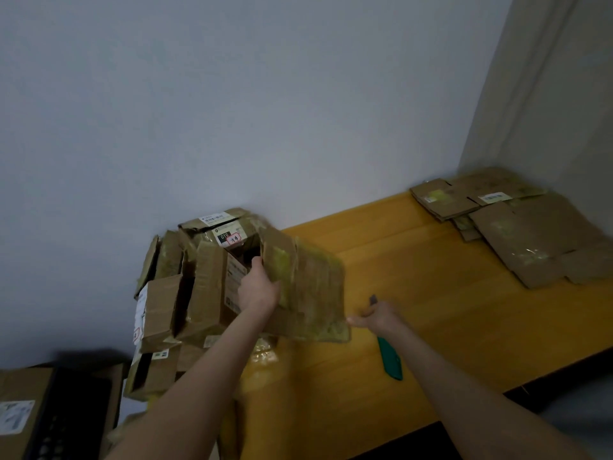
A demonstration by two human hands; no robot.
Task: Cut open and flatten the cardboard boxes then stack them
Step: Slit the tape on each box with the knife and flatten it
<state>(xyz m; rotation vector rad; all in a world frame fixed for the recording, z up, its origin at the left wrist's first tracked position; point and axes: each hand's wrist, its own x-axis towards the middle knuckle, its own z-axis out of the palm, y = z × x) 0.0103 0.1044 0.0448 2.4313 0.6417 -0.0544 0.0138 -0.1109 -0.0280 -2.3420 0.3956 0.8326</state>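
A brown cardboard box [308, 287] with yellowish tape hangs tilted over the left part of the yellow table [414, 313]. My left hand [257, 287] grips its upper left edge, fingers hooked inside. My right hand [378, 317] holds a green-handled utility knife [389, 358], blade end up, and its fingers touch the box's lower right corner. Behind and left of the box rises a pile of unflattened boxes [185, 293] against the wall. Flattened boxes [517, 227] lie stacked at the table's far right corner.
A grey wall runs behind the table, and a pale curtain hangs at the right. An open carton [49, 413] with dark contents stands at the lower left. The table's front edge runs along the lower right, with dark floor beyond it.
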